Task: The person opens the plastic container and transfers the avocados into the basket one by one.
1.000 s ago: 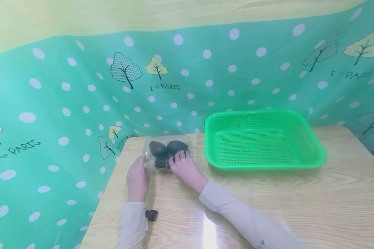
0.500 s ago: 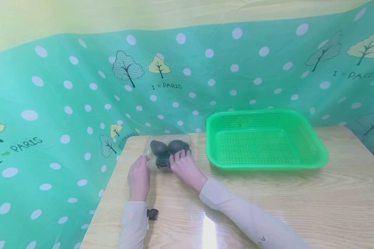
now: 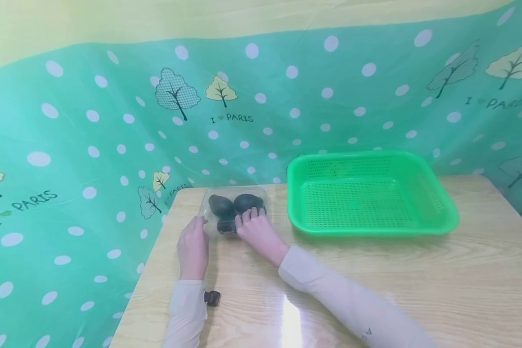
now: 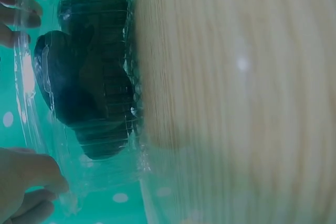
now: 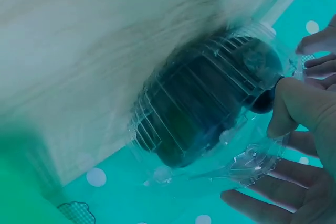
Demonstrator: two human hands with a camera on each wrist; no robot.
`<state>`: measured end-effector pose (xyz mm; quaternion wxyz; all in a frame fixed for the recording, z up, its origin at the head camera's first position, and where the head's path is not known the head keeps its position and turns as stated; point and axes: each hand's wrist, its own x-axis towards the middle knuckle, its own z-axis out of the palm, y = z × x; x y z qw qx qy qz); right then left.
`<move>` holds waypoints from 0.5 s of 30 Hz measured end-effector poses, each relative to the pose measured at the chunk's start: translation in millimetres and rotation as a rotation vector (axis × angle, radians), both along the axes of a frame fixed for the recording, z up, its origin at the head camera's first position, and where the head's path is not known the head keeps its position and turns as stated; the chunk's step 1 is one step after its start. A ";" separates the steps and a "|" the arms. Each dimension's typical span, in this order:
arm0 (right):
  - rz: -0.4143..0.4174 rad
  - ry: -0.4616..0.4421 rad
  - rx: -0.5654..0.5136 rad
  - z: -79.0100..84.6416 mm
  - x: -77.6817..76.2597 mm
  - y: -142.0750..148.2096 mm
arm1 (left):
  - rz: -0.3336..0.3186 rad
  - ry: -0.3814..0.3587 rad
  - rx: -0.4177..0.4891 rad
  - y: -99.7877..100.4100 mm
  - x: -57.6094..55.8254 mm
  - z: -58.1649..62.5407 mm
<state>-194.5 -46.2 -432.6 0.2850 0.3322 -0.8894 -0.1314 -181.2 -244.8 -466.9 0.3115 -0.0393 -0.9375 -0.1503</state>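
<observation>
A clear plastic clamshell box (image 3: 205, 202) stands at the table's far left, with dark, pear-shaped fruits inside that look like avocados (image 3: 221, 206). My left hand (image 3: 193, 249) pinches the box's front left corner; the left wrist view shows its thumb and curled fingers at the rim. At the front right, my right hand (image 3: 261, 237) holds the rim. In the right wrist view its thumb bends over the plastic edge, while the other fingers lie on the far side of it. The right hand covers part of the box and the fruit in the head view.
To the right of the box sits a green perforated plastic basket (image 3: 352, 231) with nothing visible in it. Both stand on a light wooden table (image 3: 374, 280). A green dotted cloth (image 3: 261, 140) hangs behind and to the left. A black strap piece (image 3: 212, 298) is at the left wrist.
</observation>
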 end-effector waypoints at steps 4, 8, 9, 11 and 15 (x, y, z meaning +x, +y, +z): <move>-0.003 -0.011 -0.039 -5.1 -0.3 1.0 | -0.003 0.005 -0.006 0.2 0.3 0.4; -0.004 -0.089 -0.093 -13.5 -3.2 1.9 | -0.014 0.003 -0.014 0.3 0.7 -0.1; -0.005 -0.116 -0.104 -15.3 -3.8 2.3 | -0.018 0.003 -0.019 0.1 0.7 -0.3; -0.009 -0.147 -0.124 -18.0 -5.1 3.2 | -0.029 0.009 -0.026 -0.9 0.3 -0.5; -0.004 -0.169 -0.146 -20.0 -6.4 4.5 | -0.041 0.027 -0.040 -3.5 0.2 0.7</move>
